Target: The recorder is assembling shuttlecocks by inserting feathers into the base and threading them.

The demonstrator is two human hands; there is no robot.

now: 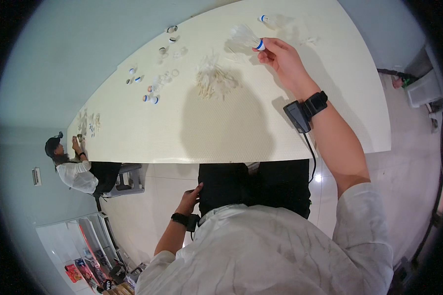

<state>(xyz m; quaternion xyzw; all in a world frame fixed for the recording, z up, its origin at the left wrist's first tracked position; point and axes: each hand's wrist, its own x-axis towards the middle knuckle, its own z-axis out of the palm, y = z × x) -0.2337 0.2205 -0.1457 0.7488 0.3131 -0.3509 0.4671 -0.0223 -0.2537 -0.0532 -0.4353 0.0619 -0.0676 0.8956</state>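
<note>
White-feathered, the shuttlecock [243, 36] was pinched by its blue-banded base [260, 45] in the right hand [282, 59], over the cream table's [138, 132] far part. Loose feathers [214, 81] lay heaped nearer. The left hand [188, 200] hung beside the black trousers [226, 189]; whether its fingers were spread, I couldn't tell.

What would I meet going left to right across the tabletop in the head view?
Loose blue-banded corks → white feather pile → held shuttlecock → right hand → black wristband.
</note>
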